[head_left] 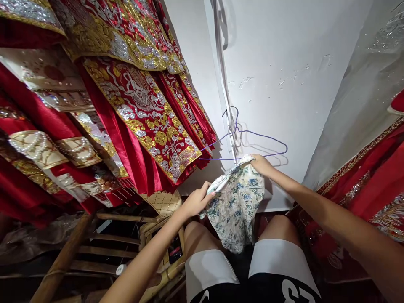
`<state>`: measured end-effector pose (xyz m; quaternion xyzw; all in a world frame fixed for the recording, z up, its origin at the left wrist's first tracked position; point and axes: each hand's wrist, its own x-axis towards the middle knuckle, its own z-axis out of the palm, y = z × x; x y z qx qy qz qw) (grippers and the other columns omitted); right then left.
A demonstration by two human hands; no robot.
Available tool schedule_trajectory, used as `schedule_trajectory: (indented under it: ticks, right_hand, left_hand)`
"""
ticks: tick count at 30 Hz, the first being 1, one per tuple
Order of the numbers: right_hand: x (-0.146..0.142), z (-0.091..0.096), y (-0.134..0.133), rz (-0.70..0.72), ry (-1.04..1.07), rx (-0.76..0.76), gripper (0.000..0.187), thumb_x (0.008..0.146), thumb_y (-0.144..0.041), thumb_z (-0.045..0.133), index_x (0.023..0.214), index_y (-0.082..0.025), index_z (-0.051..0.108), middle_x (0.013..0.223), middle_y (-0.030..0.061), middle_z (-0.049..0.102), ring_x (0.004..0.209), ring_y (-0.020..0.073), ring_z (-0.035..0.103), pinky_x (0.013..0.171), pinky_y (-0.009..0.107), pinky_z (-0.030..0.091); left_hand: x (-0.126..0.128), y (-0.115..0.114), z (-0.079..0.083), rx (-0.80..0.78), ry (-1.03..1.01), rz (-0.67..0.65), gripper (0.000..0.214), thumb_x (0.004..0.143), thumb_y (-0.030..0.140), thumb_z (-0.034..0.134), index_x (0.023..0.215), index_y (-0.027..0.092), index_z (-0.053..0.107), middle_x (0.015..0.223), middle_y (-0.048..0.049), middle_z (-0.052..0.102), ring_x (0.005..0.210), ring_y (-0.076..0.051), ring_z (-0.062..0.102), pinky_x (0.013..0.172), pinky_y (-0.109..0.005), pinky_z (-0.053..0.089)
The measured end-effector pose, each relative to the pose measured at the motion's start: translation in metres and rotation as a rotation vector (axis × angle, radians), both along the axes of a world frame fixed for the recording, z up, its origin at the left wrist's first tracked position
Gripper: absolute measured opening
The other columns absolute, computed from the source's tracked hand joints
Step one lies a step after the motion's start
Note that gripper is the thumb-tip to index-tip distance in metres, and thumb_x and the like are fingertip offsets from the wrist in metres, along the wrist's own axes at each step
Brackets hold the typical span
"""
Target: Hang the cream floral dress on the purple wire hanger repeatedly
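Note:
A white garment (235, 206) with a blue and green flower print hangs between my two hands above my lap. My left hand (198, 200) is closed on the left end of its upper edge. At the right end of that edge, my right hand (260, 164) pinches the cloth. The rest of the garment droops in folds, and I cannot tell its exact cut. Just beyond it, a thin purple clothes hanger (261, 134) hangs against the wall with no garment on it. My right hand is close to the hanger's lower bar.
Red embroidered robes (142, 109) with gold and silver sequins hang on the left. More red beaded cloth (362, 193) is on the right. A bamboo seat (107, 248) stands at lower left, with a phone (175, 250) near it. A white wall (284, 63) rises ahead.

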<state>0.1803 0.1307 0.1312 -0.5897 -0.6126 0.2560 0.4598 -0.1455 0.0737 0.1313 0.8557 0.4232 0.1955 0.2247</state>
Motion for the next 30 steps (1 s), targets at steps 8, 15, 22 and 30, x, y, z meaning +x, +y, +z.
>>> schedule_trajectory:
  ticks: [8, 15, 22, 30]
  right_hand:
    - [0.039, 0.027, -0.036, -0.139, -0.127, 0.071, 0.015, 0.068, -0.023, 0.049, 0.056, -0.020, 0.057, 0.052, -0.0003, 0.053, 0.055, 0.0165, 0.046, 0.055, 0.029, 0.031]
    - [0.045, 0.033, -0.048, -0.096, -0.035, 0.160, 0.014, 0.067, -0.025, 0.049, 0.056, -0.021, 0.057, 0.050, -0.0017, 0.048, 0.052, 0.0155, 0.043, 0.051, 0.027, 0.030]
    - [0.013, 0.032, -0.063, 0.132, 0.205, 0.061, 0.021, 0.068, -0.023, 0.047, 0.069, -0.019, 0.067, 0.061, 0.0011, 0.063, 0.056, 0.0177, 0.056, 0.051, 0.026, 0.039]
    - [0.067, 0.048, -0.066, -0.338, 0.216, 0.384, 0.073, 0.063, -0.016, 0.065, 0.135, -0.019, 0.054, 0.073, 0.0005, 0.070, 0.051, 0.0143, 0.053, 0.048, 0.024, 0.039]
  left_hand:
    - [0.000, 0.043, 0.017, 0.123, 0.152, -0.025, 0.026, 0.082, 0.049, 0.067, 0.072, 0.025, 0.065, 0.079, -0.0065, 0.071, 0.085, -0.028, 0.065, 0.099, -0.045, 0.040]
    - [0.016, 0.072, 0.064, 0.433, -0.220, -0.005, 0.019, 0.091, 0.034, 0.055, 0.085, 0.020, 0.066, 0.118, -0.0140, 0.070, 0.115, -0.029, 0.060, 0.109, -0.046, 0.037]
    - [0.048, 0.088, 0.097, -0.008, -0.454, -0.131, 0.033, 0.093, 0.045, 0.054, 0.109, 0.018, 0.064, 0.095, -0.0070, 0.070, 0.082, -0.019, 0.064, 0.075, -0.030, 0.052]
    - [0.041, 0.085, 0.112, -0.376, -0.582, -0.070, 0.033, 0.072, 0.045, 0.076, 0.090, 0.017, 0.072, 0.078, -0.0025, 0.070, 0.066, -0.015, 0.062, 0.060, -0.024, 0.048]
